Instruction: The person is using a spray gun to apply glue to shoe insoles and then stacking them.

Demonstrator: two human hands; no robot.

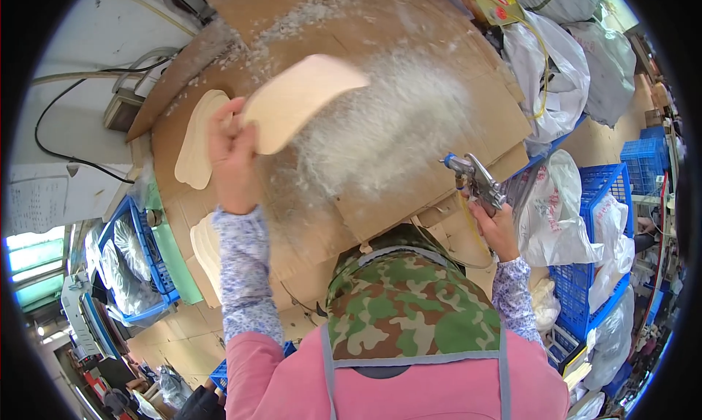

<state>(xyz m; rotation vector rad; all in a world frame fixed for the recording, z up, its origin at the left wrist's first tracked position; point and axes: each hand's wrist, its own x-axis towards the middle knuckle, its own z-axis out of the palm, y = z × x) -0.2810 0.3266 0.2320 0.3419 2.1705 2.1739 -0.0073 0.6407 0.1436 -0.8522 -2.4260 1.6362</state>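
My left hand [234,149] is closed on one end of a pale beige insole [303,102], raised above the cardboard and slightly blurred. In my right hand [497,230] is a metal spray gun [477,180], its blue-tipped nozzle turned left toward the middle of the cardboard. Whether the trigger is pressed, I cannot tell. Just left of my left hand lies a stack of similar insoles [194,145]. A second stack [206,252] sits nearer me, partly covered by my left forearm. Whitish fluffy residue [387,127] coats the cardboard sheet [497,116] between my hands.
A thin yellow hose [545,69] hangs at the right, beside white plastic bags [559,208]. Blue crates [570,288] stand to the right, and another bag-filled blue crate [157,255] is at the left. A black cable [47,138] hangs at the wall.
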